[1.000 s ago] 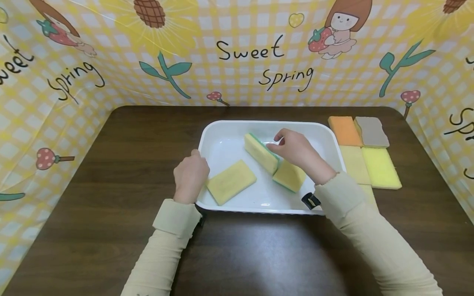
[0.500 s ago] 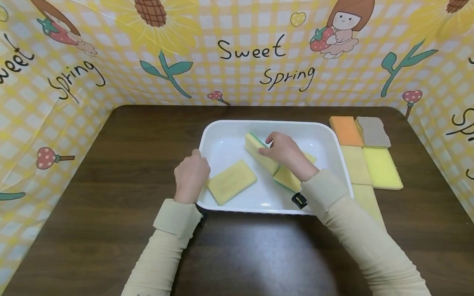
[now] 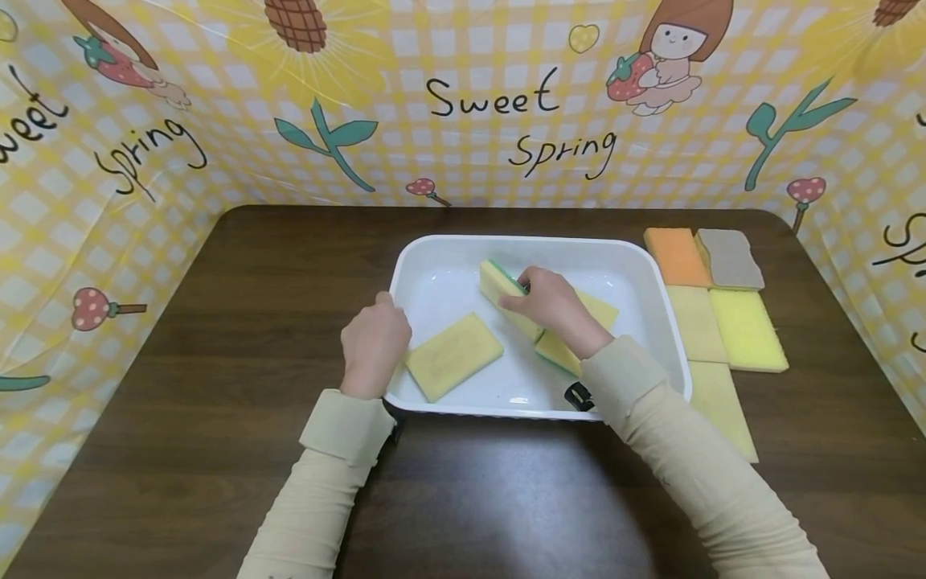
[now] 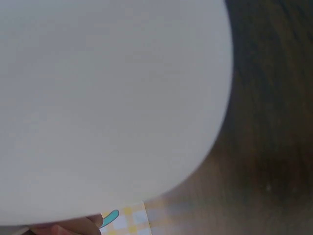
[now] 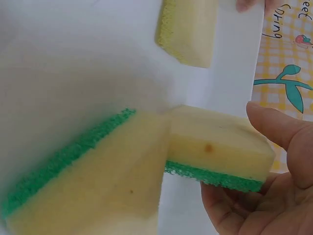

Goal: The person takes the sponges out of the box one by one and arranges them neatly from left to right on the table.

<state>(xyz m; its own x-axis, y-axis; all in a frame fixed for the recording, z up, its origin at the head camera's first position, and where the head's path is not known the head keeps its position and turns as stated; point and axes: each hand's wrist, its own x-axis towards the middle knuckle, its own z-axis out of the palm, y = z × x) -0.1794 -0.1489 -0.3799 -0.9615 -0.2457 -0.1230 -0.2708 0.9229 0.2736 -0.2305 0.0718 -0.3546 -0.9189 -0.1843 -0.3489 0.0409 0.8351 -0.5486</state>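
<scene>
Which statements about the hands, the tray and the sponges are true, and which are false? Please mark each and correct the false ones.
1. The left hand grips the left rim of the white tray. True.
2. The right hand touches nothing. False: its thumb and fingers are around the standing sponge.
3. The standing sponge has a green side. True.
4. Five sponges are inside the tray. False: there are three.
5. The orange sponge lies outside the tray, next to the grey sponge. True.
</scene>
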